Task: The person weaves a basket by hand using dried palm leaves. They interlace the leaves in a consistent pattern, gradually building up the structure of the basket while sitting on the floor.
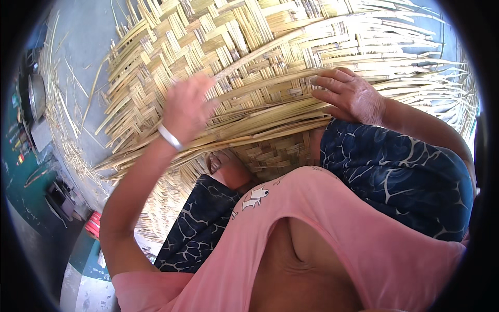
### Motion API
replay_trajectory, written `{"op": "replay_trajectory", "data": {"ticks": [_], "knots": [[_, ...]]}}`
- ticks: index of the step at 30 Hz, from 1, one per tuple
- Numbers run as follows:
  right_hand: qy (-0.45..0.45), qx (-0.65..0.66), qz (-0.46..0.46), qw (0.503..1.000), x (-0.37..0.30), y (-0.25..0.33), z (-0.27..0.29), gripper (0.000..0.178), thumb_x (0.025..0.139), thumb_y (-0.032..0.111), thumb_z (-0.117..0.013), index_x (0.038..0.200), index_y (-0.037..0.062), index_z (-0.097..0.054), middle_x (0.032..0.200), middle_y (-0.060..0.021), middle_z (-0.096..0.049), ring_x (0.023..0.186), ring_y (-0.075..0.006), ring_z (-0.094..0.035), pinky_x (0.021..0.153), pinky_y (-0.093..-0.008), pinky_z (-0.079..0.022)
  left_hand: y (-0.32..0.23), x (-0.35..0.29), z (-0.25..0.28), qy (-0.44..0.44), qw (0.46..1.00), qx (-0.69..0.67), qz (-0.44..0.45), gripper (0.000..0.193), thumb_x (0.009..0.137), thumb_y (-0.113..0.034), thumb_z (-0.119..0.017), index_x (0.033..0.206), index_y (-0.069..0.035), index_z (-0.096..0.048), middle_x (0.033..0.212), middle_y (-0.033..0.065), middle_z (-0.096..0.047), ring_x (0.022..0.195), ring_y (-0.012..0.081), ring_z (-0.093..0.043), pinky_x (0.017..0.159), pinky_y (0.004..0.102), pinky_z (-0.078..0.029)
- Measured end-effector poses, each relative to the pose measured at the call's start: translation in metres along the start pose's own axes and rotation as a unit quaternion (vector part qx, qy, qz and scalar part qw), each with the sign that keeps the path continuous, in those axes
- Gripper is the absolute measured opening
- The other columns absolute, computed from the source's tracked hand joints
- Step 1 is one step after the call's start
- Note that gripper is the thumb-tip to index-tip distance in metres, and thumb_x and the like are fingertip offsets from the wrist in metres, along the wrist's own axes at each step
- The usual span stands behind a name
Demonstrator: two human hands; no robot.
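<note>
A half-woven mat (pixel 202 47) of pale yellow split reeds lies before me, its long loose strips fanning out to the right. My left hand (pixel 189 106), blurred by motion and with a white band at the wrist, is over the mat's left part. From its fingertips a long reed strip (pixel 270 46) runs slantwise across the weave toward the upper right; the fingers appear closed on it. On the near right part lies my right hand (pixel 353 96), fingers apart and bent over the flat strips. A bundle of unwoven strips (pixel 260 125) crosses in front of my knees.
Loose reed scraps (pixel 65 112) litter the grey floor at the left. Farther left are a round metal vessel (pixel 36 96) and a red object (pixel 93 224). My legs in dark blue patterned cloth (pixel 395 166) rest against the mat's near edge.
</note>
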State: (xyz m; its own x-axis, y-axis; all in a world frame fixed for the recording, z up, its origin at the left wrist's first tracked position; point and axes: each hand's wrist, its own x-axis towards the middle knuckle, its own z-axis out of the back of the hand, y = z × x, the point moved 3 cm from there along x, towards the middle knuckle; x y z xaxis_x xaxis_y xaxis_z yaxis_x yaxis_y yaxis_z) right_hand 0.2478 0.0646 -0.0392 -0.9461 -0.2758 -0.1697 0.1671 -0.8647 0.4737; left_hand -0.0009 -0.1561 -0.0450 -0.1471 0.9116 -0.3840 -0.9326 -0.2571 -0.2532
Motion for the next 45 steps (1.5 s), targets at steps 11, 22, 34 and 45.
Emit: {"op": "replay_trajectory", "data": {"ticks": [11,22,34,45], "knots": [[0.006,-0.102,-0.072,0.992,-0.058,-0.006,-0.036,0.062,0.081,0.031,-0.055,0.137,0.0174,-0.032,0.128,-0.0142,-0.044,0.119,-0.0282,-0.045,0.101,-0.0427,-0.034,-0.059,-0.042,-0.06,-0.047,0.988,0.076,-0.128,0.076,0.065,-0.022,-0.073,0.132,-0.006,-0.04,0.124,0.0109,-0.046,0.116,0.0276,-0.044,0.091,0.0421,-0.036],[-0.098,-0.222,-0.102,0.965,-0.029,-0.077,0.041,0.059,0.083,0.023,-0.058,0.137,0.0193,-0.033,0.119,-0.0111,-0.052,0.105,-0.0253,-0.055,0.091,-0.0418,-0.046,-0.033,0.02,0.002,-0.113,0.993,0.011,-0.037,0.068,0.071,-0.01,-0.068,0.132,-0.006,-0.039,0.107,0.0124,-0.057,0.1,0.028,-0.054,0.089,0.0412,-0.042],[-0.03,-0.128,-0.075,0.989,-0.066,-0.011,-0.028,0.044,0.081,0.018,-0.058,0.123,0.0106,-0.047,0.125,-0.0121,-0.048,0.115,-0.025,-0.047,0.093,-0.0399,-0.041,-0.076,-0.036,-0.069,0.001,0.987,0.066,-0.147,0.028,0.073,-0.024,-0.066,0.096,-0.011,-0.056,0.094,0.0065,-0.055,0.094,0.0232,-0.052,0.08,0.0388,-0.039],[-0.058,-0.011,-0.211,0.976,-0.073,-0.037,-0.043,0.017,0.078,0.004,-0.054,0.095,0.0028,-0.052,0.087,-0.0123,-0.054,0.079,-0.0277,-0.058,0.071,-0.0376,-0.051,-0.048,-0.025,-0.073,0.058,0.981,-0.186,-0.001,0.013,0.077,-0.013,-0.063,0.081,-0.007,-0.052,0.072,0.0049,-0.054,0.068,0.0188,-0.055,0.061,0.0312,-0.045]]}}
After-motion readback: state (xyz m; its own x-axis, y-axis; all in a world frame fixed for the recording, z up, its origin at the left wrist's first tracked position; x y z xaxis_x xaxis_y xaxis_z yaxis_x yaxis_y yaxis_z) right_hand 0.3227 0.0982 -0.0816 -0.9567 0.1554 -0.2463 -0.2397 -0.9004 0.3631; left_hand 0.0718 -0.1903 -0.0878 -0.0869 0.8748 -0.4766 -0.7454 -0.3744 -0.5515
